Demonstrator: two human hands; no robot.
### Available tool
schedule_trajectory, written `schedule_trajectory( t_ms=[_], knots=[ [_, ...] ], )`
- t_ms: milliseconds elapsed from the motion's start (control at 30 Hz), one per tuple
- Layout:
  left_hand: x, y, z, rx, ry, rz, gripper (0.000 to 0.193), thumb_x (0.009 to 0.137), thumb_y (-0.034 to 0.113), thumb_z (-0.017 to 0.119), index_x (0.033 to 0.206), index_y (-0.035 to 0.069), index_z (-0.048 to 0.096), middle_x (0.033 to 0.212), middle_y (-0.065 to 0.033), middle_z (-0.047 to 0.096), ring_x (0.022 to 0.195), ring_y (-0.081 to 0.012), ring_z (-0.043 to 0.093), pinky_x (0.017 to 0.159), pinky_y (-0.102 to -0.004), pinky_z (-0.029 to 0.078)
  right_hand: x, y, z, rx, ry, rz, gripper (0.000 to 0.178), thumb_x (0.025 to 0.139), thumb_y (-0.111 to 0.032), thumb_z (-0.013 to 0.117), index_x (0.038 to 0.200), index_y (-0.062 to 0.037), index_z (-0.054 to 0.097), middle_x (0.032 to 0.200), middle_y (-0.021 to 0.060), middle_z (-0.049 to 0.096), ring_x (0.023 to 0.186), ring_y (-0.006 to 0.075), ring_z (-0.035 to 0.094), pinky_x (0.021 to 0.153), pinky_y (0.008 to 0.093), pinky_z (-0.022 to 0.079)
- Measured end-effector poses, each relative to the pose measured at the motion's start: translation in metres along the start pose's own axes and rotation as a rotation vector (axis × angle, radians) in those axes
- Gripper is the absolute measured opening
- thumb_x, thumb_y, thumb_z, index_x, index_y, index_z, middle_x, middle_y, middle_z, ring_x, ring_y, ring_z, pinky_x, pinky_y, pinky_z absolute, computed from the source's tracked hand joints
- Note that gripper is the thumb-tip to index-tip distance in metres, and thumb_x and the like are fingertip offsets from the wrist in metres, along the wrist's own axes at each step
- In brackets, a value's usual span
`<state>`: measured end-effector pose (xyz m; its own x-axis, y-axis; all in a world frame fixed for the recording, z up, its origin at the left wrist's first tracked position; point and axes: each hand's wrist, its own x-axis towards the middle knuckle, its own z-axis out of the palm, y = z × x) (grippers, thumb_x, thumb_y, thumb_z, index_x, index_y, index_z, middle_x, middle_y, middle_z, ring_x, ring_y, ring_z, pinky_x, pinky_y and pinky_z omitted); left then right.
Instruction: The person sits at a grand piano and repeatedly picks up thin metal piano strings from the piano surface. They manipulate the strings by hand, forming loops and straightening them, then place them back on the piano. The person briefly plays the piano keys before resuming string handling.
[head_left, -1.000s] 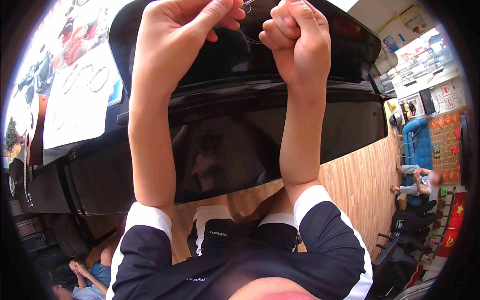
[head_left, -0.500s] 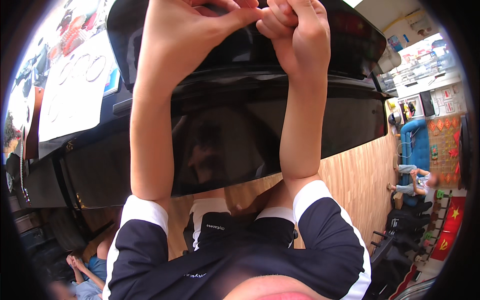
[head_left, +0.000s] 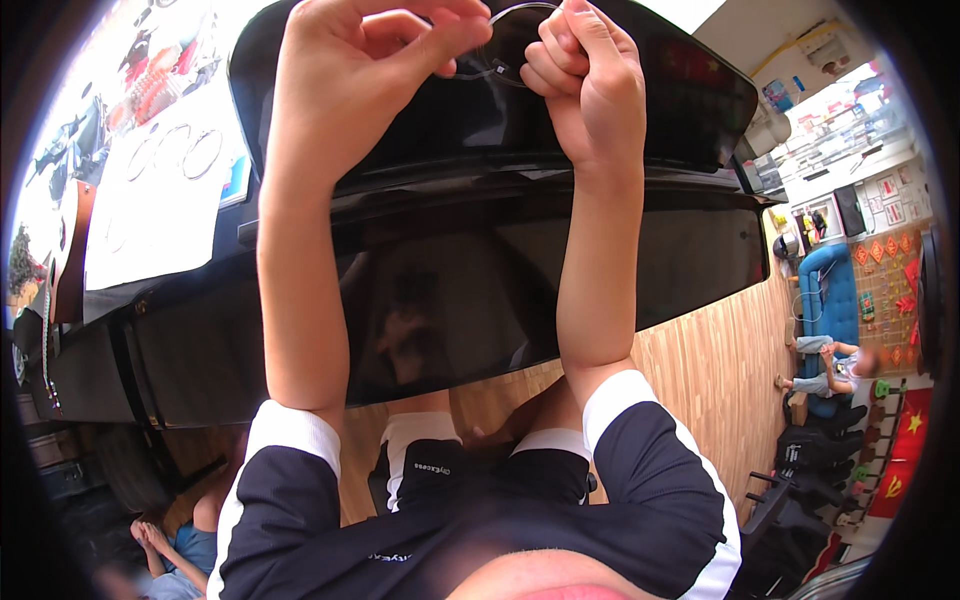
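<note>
Both of my arms reach forward over a glossy black cabinet, which looks like a piano (head_left: 480,240). Between my hands hangs a thin, shiny loop of wire or string (head_left: 520,6), with its lower arc dark against the black surface. My left hand (head_left: 385,65) pinches the loop's left side between thumb and fingers. On the other side, my right hand (head_left: 590,80) holds the loop with thumb and curled fingers. Off to the left lies a white sheet (head_left: 165,225) bearing several thin rings (head_left: 203,155) of similar look.
A brown guitar-like edge (head_left: 72,235) and a blue booklet (head_left: 236,182) sit near the sheet. At far right, a person (head_left: 845,365) sits by a blue sofa (head_left: 835,290). Another seated person's hands (head_left: 150,535) show at lower left. Wood flooring (head_left: 700,370) runs right of the cabinet.
My hands have moved slightly left and the gap between them has widened. The loop now shows between them, where only a faint thread was visible before.
</note>
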<state>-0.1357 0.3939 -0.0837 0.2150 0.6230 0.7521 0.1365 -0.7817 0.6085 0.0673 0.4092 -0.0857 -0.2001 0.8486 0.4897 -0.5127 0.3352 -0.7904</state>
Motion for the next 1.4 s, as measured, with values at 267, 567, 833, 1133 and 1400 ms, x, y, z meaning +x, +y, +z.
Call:
schedule_trajectory(
  t_ms=[267, 567, 833, 1133, 1400],
  knots=[
    [-0.002, 0.006, -0.005, -0.027, -0.139, -0.125, 0.015, 0.096, 0.011, 0.067, 0.106, 0.003, 0.075, 0.093, -0.0062, 0.074, 0.082, -0.0113, 0.069, 0.068, -0.0223, 0.050, 0.002, -0.001, -0.010, 0.105, -0.032, 0.003, 0.034, 0.105, -0.022, 0.048, 0.074, -0.0092, 0.045, 0.059, -0.0056, 0.030, 0.046, 0.0043, 0.026, 0.045, 0.0234, 0.021],
    [-0.003, 0.000, 0.010, 0.058, -0.151, -0.170, 0.020, 0.089, 0.018, 0.078, 0.103, 0.004, 0.076, 0.083, -0.0040, 0.074, 0.071, -0.0098, 0.069, 0.060, -0.0207, 0.051, 0.000, -0.004, 0.001, 0.071, -0.021, -0.065, 0.035, 0.106, -0.022, 0.047, 0.074, -0.0085, 0.045, 0.058, -0.0057, 0.030, 0.046, 0.0048, 0.024, 0.045, 0.0241, 0.020],
    [-0.001, -0.003, 0.001, -0.056, -0.145, -0.263, 0.020, 0.100, 0.019, 0.063, 0.104, 0.002, 0.073, 0.089, -0.0053, 0.073, 0.077, -0.0097, 0.069, 0.063, -0.0208, 0.050, 0.001, -0.002, -0.009, -0.137, -0.026, -0.211, 0.036, 0.107, -0.023, 0.047, 0.074, -0.0078, 0.046, 0.059, -0.0060, 0.031, 0.047, 0.0040, 0.025, 0.045, 0.0236, 0.020],
    [-0.002, -0.003, 0.016, -0.177, 0.019, -0.226, 0.019, 0.097, 0.017, 0.068, 0.106, 0.001, 0.073, 0.091, -0.0098, 0.074, 0.080, -0.0147, 0.071, 0.071, -0.0240, 0.055, -0.005, -0.012, 0.012, -0.028, -0.009, -0.126, 0.036, 0.107, -0.023, 0.046, 0.075, -0.0076, 0.047, 0.058, -0.0061, 0.032, 0.046, 0.0040, 0.024, 0.045, 0.0239, 0.020],
    [-0.002, -0.003, 0.011, -0.188, -0.036, -0.248, 0.018, 0.097, 0.017, 0.067, 0.104, 0.002, 0.073, 0.091, -0.0085, 0.073, 0.079, -0.0130, 0.070, 0.072, -0.0241, 0.054, 0.001, -0.001, -0.003, -0.185, 0.010, -0.276, 0.035, 0.107, -0.021, 0.049, 0.074, -0.0070, 0.047, 0.059, -0.0060, 0.033, 0.046, 0.0032, 0.025, 0.045, 0.0235, 0.020]
  ],
)
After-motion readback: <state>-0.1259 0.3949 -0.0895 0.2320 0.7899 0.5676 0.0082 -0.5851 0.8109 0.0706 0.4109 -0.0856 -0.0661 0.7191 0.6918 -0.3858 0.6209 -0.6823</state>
